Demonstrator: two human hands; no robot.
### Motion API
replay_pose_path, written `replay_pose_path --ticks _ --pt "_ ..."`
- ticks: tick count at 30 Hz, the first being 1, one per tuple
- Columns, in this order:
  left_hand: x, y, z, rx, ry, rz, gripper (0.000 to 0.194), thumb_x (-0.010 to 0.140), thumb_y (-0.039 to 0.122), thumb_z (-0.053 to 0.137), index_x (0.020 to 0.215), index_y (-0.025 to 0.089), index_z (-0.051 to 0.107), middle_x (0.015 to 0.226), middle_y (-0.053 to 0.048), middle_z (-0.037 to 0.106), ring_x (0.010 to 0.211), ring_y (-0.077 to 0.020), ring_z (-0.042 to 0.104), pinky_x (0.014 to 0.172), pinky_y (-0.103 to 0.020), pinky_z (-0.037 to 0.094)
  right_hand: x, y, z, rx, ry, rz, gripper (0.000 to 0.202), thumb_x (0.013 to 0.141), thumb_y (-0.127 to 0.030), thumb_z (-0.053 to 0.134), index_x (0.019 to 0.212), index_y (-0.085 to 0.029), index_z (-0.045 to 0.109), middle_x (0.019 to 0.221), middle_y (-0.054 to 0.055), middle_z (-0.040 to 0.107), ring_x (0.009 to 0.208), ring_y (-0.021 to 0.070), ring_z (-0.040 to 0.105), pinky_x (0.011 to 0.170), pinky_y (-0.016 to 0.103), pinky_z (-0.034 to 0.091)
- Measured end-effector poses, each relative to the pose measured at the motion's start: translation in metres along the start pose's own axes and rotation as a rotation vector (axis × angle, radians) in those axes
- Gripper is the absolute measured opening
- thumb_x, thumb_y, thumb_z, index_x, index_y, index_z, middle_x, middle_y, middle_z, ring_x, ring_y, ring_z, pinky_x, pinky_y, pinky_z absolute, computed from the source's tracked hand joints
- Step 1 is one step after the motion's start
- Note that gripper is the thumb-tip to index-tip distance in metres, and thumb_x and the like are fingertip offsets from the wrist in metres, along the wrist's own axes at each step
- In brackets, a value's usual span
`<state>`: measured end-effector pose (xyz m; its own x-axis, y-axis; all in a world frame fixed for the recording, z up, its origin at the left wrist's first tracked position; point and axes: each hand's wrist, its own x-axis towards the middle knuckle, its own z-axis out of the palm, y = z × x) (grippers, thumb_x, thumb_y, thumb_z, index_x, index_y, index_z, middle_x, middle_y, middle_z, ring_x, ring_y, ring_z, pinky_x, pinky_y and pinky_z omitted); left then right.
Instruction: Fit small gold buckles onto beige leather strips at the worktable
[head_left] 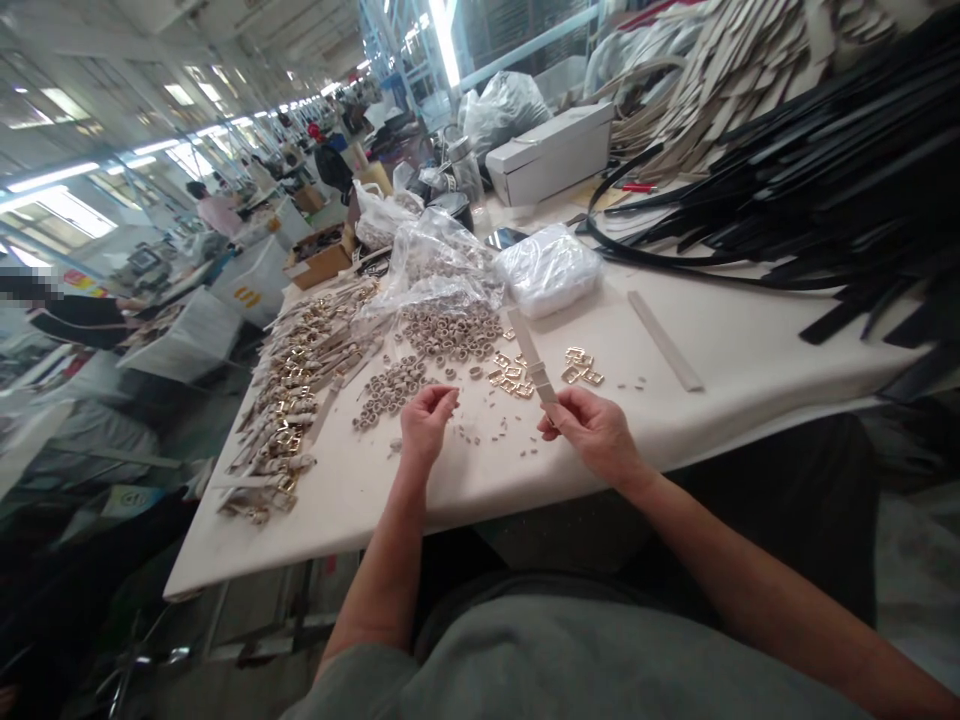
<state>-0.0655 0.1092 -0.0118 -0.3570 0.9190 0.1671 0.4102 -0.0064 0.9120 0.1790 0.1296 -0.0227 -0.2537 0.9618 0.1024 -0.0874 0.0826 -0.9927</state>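
Observation:
My right hand (600, 438) grips the lower end of a short beige strap (527, 340), which points up and away from me. Around the strap, just above my fingers, sit beige loops (538, 377). My left hand (426, 425) is apart from the strap, thumb and fingertips pinched together; whatever they hold is hidden or too small to make out. Behind the hands lie gold buckles (511, 378) and a second group of gold buckles (581, 366). Small beige loops (394, 388) are heaped beyond my left hand. Tiny pieces (502, 430) are scattered between both hands.
Finished-looking straps with gold buckles (289, 400) line the table's left side. A clear plastic bag (435, 260), a wrapped white packet (551, 268) and a white box (551, 150) stand behind. One loose beige strap (664, 340) lies right, near a stack of black straps (787, 190).

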Motion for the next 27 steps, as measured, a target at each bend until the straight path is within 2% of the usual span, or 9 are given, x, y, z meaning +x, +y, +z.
replay_pose_path --ticks 2,4,8,11,16,22,27 --pt "0.023 -0.003 -0.004 0.148 -0.051 0.079 0.018 0.081 0.035 0.068 0.086 0.019 0.074 0.075 -0.002 0.070 0.066 -0.0148 0.063 0.064 -0.026 0.048 0.000 0.001 0.001 -0.017 0.006 0.008 0.040 0.083 -0.058 0.066 0.077 -0.018 0.062 0.063 0.002 0.069 0.053 0.0149 0.065 0.055 0.027 0.054" --pt "0.041 -0.002 0.001 0.330 -0.129 0.177 0.011 0.081 0.027 0.069 0.084 0.020 0.075 0.082 -0.003 0.071 0.071 -0.0151 0.064 0.071 -0.028 0.049 0.000 0.001 0.002 -0.027 0.009 0.017 0.041 0.082 -0.058 0.066 0.076 -0.019 0.061 0.061 0.001 0.068 0.051 0.0145 0.063 0.054 0.026 0.053" --pt "0.060 0.002 0.016 0.611 -0.210 0.249 0.009 0.082 0.023 0.070 0.087 0.021 0.077 0.093 -0.006 0.072 0.074 -0.0163 0.064 0.074 -0.030 0.047 0.000 0.002 0.001 -0.025 0.012 0.033 0.039 0.082 -0.057 0.067 0.076 -0.019 0.060 0.061 0.002 0.067 0.052 0.0148 0.062 0.054 0.027 0.052" --pt "0.069 0.003 0.020 0.651 -0.196 0.263 0.010 0.084 0.022 0.068 0.089 0.021 0.076 0.097 -0.006 0.072 0.077 -0.0165 0.065 0.075 -0.029 0.047 0.000 0.001 0.001 -0.013 0.020 0.034 0.039 0.083 -0.057 0.066 0.075 -0.019 0.060 0.062 0.002 0.067 0.053 0.0149 0.063 0.055 0.028 0.053" --pt "0.087 0.010 0.024 0.706 -0.218 0.265 0.010 0.084 0.020 0.066 0.086 0.021 0.076 0.088 -0.005 0.070 0.076 -0.0166 0.063 0.074 -0.029 0.045 0.001 0.003 0.001 -0.023 0.011 0.024 0.038 0.083 -0.056 0.065 0.074 -0.019 0.059 0.062 0.002 0.067 0.053 0.0148 0.062 0.055 0.028 0.053" --pt "0.088 0.012 0.030 0.777 -0.381 0.316 0.009 0.081 0.029 0.073 0.085 0.021 0.075 0.088 -0.004 0.068 0.075 -0.0177 0.060 0.071 -0.030 0.044 0.002 0.004 0.000 -0.047 0.007 0.024 0.036 0.085 -0.054 0.063 0.076 -0.020 0.059 0.062 0.002 0.067 0.054 0.0154 0.063 0.056 0.028 0.053" --pt "0.072 0.004 0.026 0.799 -0.371 0.374 0.008 0.080 0.014 0.067 0.080 0.020 0.073 0.082 -0.005 0.067 0.077 -0.0181 0.060 0.075 -0.029 0.045 0.000 -0.001 -0.002 -0.107 -0.008 0.023 0.036 0.084 -0.055 0.063 0.074 -0.020 0.060 0.061 0.002 0.066 0.055 0.0157 0.063 0.055 0.027 0.052"
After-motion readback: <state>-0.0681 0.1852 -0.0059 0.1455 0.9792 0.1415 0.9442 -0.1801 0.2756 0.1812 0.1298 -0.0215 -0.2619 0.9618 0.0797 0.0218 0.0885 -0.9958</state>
